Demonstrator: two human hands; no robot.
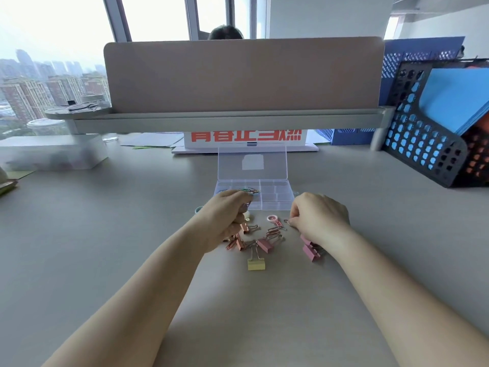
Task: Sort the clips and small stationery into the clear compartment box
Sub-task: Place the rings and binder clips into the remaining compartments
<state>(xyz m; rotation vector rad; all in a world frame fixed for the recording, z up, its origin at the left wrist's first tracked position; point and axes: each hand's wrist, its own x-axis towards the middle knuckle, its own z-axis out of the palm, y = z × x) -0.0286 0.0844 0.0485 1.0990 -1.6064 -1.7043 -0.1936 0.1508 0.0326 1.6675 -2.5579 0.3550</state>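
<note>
Head view: clear compartment box, lid raised, lying just beyond two hands.
See-through and split into small cells, it holds coloured paper clips in a left cell. The left hand overlaps its near-left corner, fingers curled round a small lilac piece. The right hand, beside the near-right corner, pinches a rose-gold paper clip. Binder clips lie between the hands.
</note>
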